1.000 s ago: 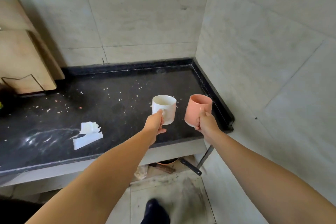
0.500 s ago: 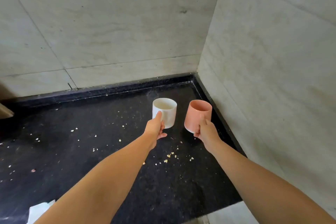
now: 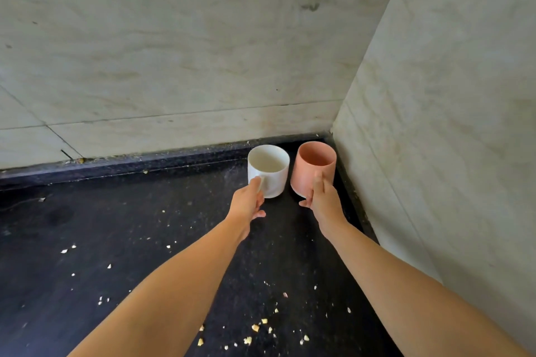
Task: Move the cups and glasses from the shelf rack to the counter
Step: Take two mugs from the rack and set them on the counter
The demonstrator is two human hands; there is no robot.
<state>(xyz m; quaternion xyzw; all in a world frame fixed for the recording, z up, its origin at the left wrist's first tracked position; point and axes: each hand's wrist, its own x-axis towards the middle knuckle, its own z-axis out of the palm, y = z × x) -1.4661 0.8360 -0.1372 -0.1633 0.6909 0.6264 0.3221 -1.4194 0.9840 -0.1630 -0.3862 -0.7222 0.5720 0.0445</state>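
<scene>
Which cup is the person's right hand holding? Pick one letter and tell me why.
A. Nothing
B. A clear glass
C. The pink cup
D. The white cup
C: the right hand grips the pink cup in the back corner of the black counter, while the left hand holds the white cup beside it.

Walls point(image 3: 435, 95) met beyond and right of the hands point(image 3: 246, 203); open counter point(image 3: 87, 226) left, scattered with crumbs point(image 3: 255, 327).
</scene>
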